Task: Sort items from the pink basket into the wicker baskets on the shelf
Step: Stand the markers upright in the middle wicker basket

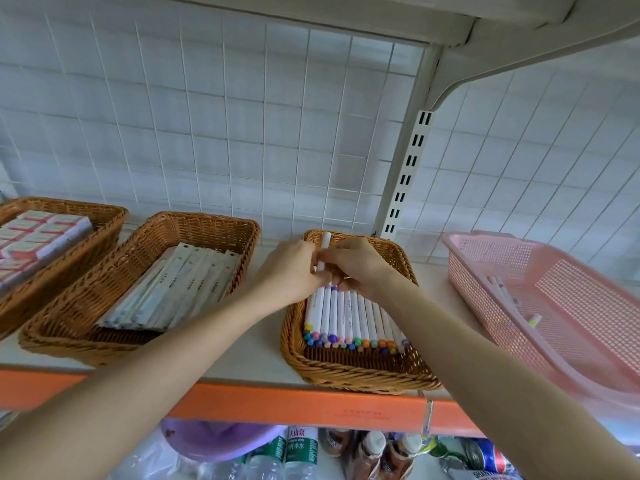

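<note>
One white marker [326, 245] sticks up btwn both hands, over far end of the rt wicker basket [346, 374]. L hand [292, 268] & R hand [358, 259] both curled, fingertips pinching its lower part. Plain white barrel; packed markers [349, 317] w/ coloured caps lie beneath. Pink basket [485, 268] sits just right.

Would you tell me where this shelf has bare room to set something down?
The widest bare shelf lies between the packet basket and the marker basket, under the left forearm. A narrow strip separates the marker basket from the pink basket, itself mostly bare. Crowded: the marker basket's back, where left hand and right hand pinch a white marker.
</note>
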Demonstrator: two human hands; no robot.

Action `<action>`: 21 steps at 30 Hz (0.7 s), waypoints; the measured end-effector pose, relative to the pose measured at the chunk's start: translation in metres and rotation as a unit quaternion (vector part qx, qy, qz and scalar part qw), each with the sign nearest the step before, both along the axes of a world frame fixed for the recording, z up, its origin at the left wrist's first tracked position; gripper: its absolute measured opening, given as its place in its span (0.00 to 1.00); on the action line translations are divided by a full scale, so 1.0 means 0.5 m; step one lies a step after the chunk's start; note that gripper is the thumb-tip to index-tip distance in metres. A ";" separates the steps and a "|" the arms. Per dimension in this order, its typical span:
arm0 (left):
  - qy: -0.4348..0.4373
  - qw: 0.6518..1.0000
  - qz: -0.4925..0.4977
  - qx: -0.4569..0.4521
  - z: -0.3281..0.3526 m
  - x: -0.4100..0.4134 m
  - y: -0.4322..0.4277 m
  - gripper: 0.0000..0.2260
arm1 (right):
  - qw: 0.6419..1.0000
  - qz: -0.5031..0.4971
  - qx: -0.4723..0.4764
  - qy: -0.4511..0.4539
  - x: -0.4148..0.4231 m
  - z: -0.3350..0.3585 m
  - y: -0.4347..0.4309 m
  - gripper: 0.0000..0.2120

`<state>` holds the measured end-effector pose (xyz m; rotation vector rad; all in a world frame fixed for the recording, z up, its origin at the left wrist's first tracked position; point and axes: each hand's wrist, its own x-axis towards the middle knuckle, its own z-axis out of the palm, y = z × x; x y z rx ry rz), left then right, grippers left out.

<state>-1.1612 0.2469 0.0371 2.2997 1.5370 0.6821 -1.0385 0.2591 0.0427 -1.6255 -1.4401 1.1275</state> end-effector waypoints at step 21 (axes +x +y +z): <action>0.183 0.981 -0.016 0.061 -0.057 -0.043 -0.029 0.20 | 0.963 -0.002 0.030 -0.268 0.006 -0.064 0.053 0.14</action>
